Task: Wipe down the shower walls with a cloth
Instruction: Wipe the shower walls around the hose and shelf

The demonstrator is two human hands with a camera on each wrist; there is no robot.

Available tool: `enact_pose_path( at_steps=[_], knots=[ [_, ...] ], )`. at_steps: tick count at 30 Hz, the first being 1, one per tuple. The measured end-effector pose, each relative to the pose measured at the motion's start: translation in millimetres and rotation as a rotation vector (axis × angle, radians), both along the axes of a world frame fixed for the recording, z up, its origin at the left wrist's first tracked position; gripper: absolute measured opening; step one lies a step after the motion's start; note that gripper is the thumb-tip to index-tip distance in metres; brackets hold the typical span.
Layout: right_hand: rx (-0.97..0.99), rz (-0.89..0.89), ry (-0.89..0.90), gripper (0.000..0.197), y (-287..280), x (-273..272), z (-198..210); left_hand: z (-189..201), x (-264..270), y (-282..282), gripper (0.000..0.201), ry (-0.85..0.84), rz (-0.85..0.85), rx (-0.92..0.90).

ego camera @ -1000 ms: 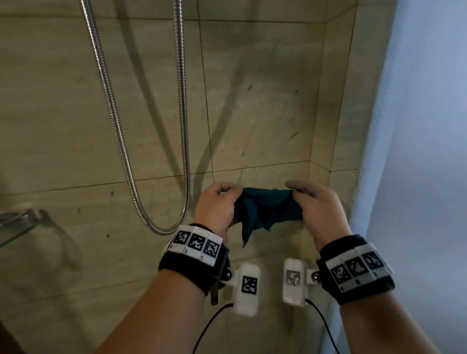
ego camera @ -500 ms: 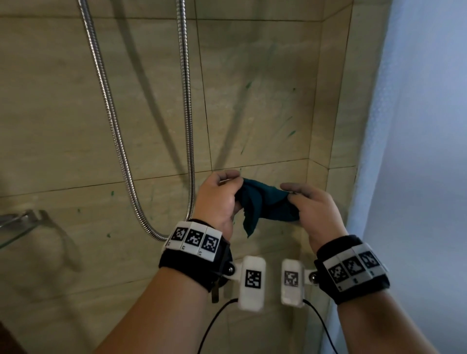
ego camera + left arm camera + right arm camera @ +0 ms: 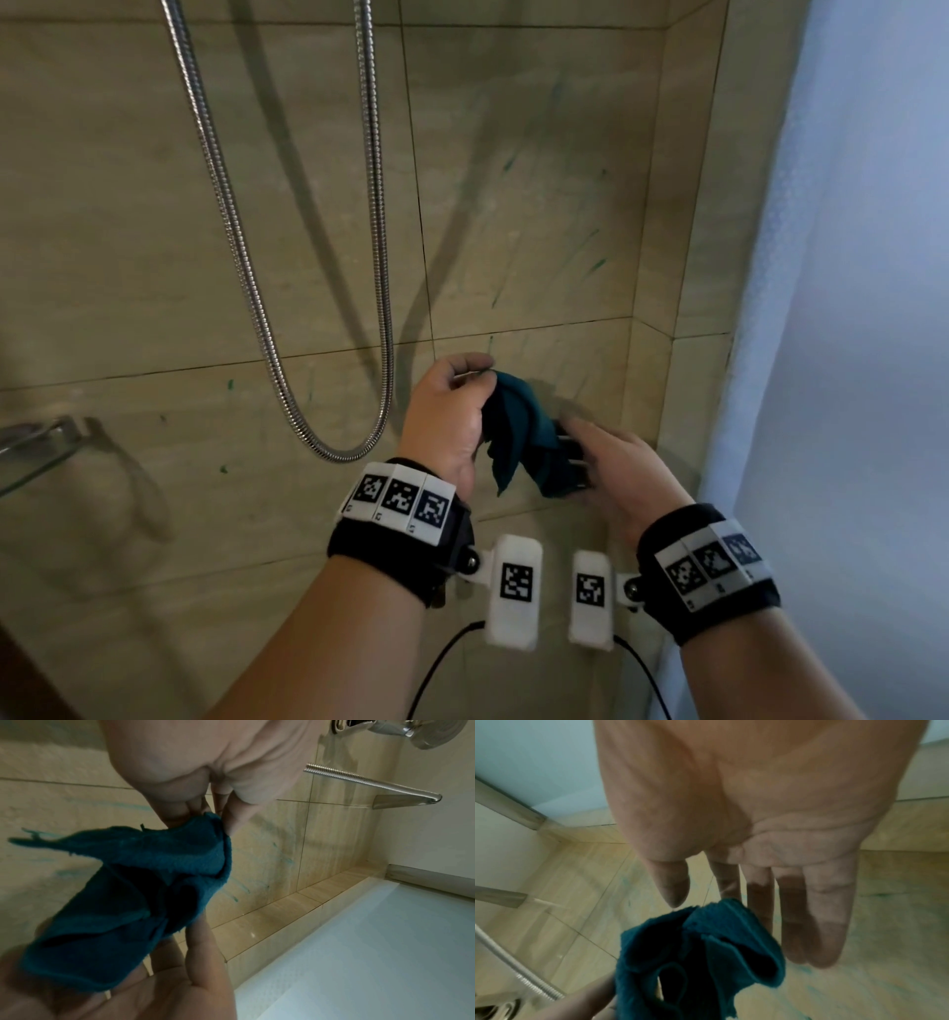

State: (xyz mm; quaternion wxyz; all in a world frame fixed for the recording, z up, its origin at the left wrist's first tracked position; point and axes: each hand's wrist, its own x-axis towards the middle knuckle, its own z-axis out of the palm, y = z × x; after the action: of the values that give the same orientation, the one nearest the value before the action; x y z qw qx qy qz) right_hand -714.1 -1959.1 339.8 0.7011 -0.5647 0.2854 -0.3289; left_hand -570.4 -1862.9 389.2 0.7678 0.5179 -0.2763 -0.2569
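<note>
I see the beige tiled shower wall (image 3: 513,154) ahead, streaked with faint green marks, its top cut off by the frame. The metal hose (image 3: 382,308) loops down it, both ends out of view. My left hand (image 3: 447,411) pinches the upper corner of the teal cloth (image 3: 518,437). My right hand (image 3: 621,473) lies flat beneath it, fingers (image 3: 826,923) straight, blurred and partly hidden behind the cloth.

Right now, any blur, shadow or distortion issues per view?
Head view: the right hand is motion-smeared beside the sharper left hand; the shower hose throws long shadows across the tile wall. Left wrist view: the cloth is fairly crisp; wide-angle bending skews the tile lines. Right wrist view: soft overall, fingers in shade.
</note>
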Motion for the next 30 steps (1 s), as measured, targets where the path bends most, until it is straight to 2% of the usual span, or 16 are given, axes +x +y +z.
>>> enact_pose_path(
  at_steps=[4,12,17,22,27,30],
  knots=[
    [0.116,0.102,-0.043,0.035,4.1,-5.4,-5.3,-7.7,1.0,-2.5,0.019,0.009,0.012,0.014],
    [0.007,0.179,-0.045,0.027,-4.2,-9.5,-17.5,-20.2,2.5,-6.7,0.015,0.015,-0.005,0.082],
    [0.043,0.095,-0.065,0.028,-11.8,-7.8,-18.4,-22.0,4.5,-8.4,0.018,-0.036,-0.004,0.115],
    [-0.012,-0.066,-0.064,0.026,-20.6,-5.6,-19.7,-24.1,3.8,-9.4,0.020,-0.084,-0.011,0.160],
    [-0.028,-0.138,-0.141,0.025,-27.6,-10.7,-15.1,-32.8,9.2,-9.2,0.022,-0.249,-0.049,0.376],
    [-0.059,-0.141,-0.188,0.027,-29.2,-12.8,-11.1,-35.4,8.3,-9.0,0.034,-0.346,-0.102,0.534]
  ],
)
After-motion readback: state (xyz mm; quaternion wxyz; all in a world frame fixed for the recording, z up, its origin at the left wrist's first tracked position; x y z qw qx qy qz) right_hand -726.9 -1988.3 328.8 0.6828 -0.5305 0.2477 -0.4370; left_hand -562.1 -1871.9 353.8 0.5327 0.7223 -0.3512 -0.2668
